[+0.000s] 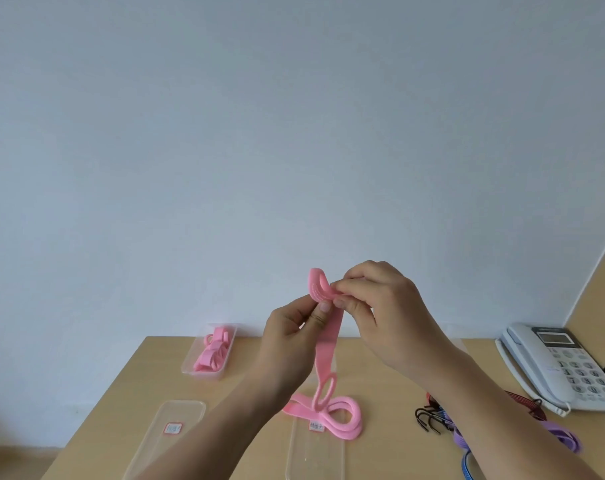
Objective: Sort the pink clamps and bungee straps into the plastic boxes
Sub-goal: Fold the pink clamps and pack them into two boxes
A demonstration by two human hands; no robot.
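Note:
Above the wooden table (259, 452), both hands hold up a long pink strap (329, 336). My left hand (294, 330) pinches it just below the folded top end. My right hand (374, 299) pinches that folded end from the right. The strap hangs down, and its lower part lies looped on the table (342, 415) over the near end of a clear plastic lid (315, 455). A clear plastic box (209, 351) at the back left holds several pink pieces. A bundle of bungee straps (439, 415) with dark hooks, purple and blue, lies at the right.
A second clear lid with a red-edged label (166, 434) lies at the front left. A white desk telephone (557, 365) sits at the back right corner. A pale wall stands behind the table's far edge.

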